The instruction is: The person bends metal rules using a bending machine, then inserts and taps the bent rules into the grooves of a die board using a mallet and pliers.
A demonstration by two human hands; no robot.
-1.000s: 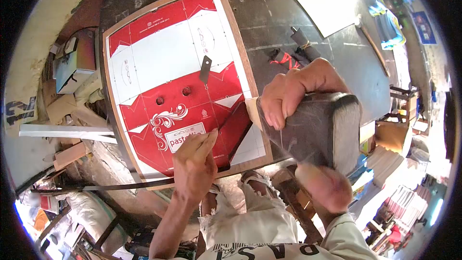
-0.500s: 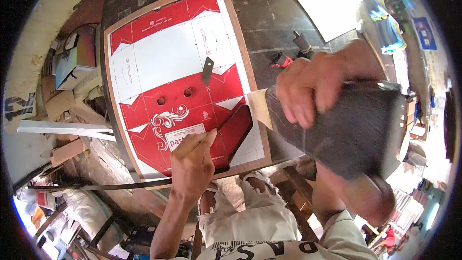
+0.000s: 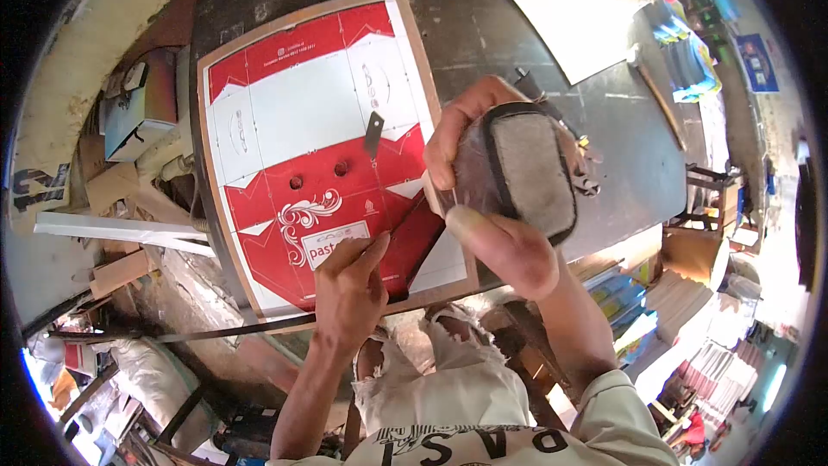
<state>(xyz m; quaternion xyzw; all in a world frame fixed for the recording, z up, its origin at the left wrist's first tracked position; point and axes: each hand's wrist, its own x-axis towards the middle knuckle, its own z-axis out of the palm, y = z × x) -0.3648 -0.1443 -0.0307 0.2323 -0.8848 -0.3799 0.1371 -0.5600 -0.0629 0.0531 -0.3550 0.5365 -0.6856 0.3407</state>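
Observation:
A red and white printed sheet point(image 3: 285, 112) with fold lines, a scroll pattern and a white label lies on a brown board point(image 3: 467, 269). My left hand point(image 3: 349, 293) rests over the label on its red part, thumb and fingers closed together; what they hold, if anything, is hidden. Beside it is a dark slanted shape point(image 3: 423, 246). My right hand point(image 3: 509, 250) is raised above the sheet's right edge, wrapped round a dark block point(image 3: 536, 174) with a worn grey face and black rim. A small dark metal plate point(image 3: 373, 133) with a hole lies on the sheet.
Two dark round spots point(image 3: 341, 168) mark the red area. Small tools point(image 3: 586, 181) lie on the dark table point(image 3: 630, 173) at right. A large white sheet point(image 3: 561, 22) lies at the back right. At left are a box point(image 3: 142, 108) and white strips point(image 3: 121, 229).
My right hand has swung left over the sheet, turning the block so its grey face shows. My left hand has barely moved. The view has shifted slightly.

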